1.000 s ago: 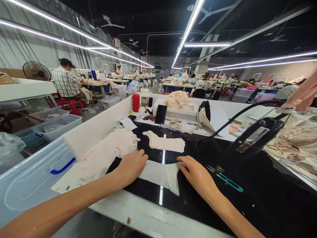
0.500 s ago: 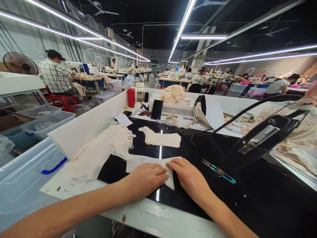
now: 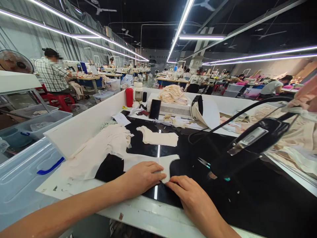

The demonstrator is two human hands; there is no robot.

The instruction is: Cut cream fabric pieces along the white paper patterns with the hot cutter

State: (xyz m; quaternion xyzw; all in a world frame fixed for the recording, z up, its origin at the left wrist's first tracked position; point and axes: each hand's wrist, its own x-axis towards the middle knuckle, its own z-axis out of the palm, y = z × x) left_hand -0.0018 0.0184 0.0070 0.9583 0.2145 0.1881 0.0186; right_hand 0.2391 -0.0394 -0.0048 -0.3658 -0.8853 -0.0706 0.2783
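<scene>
A cream fabric piece point(image 3: 141, 161) with a curved edge lies on the black tabletop point(image 3: 183, 165). My left hand point(image 3: 142, 177) rests palm down on it, fingers stretched out flat. At its lower right corner, my right hand point(image 3: 189, 193) has its fingers together, touching the edge; the thumb is hidden. Left of the hands is a heap of cream fabric pieces point(image 3: 99, 147). A small stack of cut cream fabric point(image 3: 158, 137) lies beyond them. To the right are teal thread snips point(image 3: 204, 162), partly covered by a black corded device point(image 3: 255, 142).
Along the back stand a red bottle point(image 3: 129, 97), a phone point(image 3: 155, 109), a white box point(image 3: 170, 109) with fabric on top and a white visor point(image 3: 204, 112). A clear bin point(image 3: 27, 185) is at the left. Co-worker point(image 3: 51, 71) sits farther left; a pinkish shape blurs at right.
My right hand has moved down toward me along the fabric piece, whose right end now lies spread with its curved edge showing. The black device now covers more of the snips.
</scene>
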